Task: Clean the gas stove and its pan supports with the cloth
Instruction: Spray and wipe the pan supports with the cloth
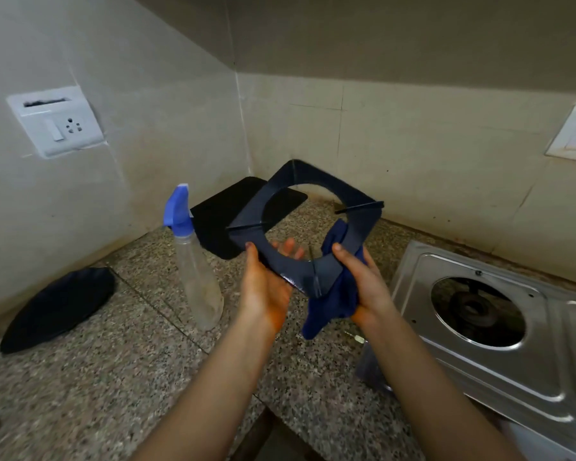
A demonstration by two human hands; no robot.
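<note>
2 hands are in use, and both are occupied.

Head view:

1. The pan support [300, 269], a dark square frame with a round opening, is held in the air at the centre of the frame, tilted with its far corner raised. It is clear of the worktop [113, 377] and off the gas stove [546, 361]. Judgement: lifting it off gives access to both faces and the raised ribs.
2. The left hand [266, 284] grasps the near-left edge of the support, thumb on the upper face and fingertips showing through the opening from below. Judgement: this hand serves as the fixed clamp.
3. The right hand [363, 287] grasps the blue cloth [330, 304], which is wrapped around the near-right side of the support. The thumb presses the cloth onto the upper face; loose cloth hangs below the hand. Judgement: this is the wiping step, and the wrapped grip cleans both faces in 1 pass.
4. The gas stove sits at the lower right of the frame, just beside the right forearm. Its burner [476, 311] is uncovered.
5. A spray bottle [197, 277] stands upright on the worktop, left of the left hand and near it.
6. A dark flat piece [217, 227] lies behind the bottle; its identity cannot be determined.
</note>
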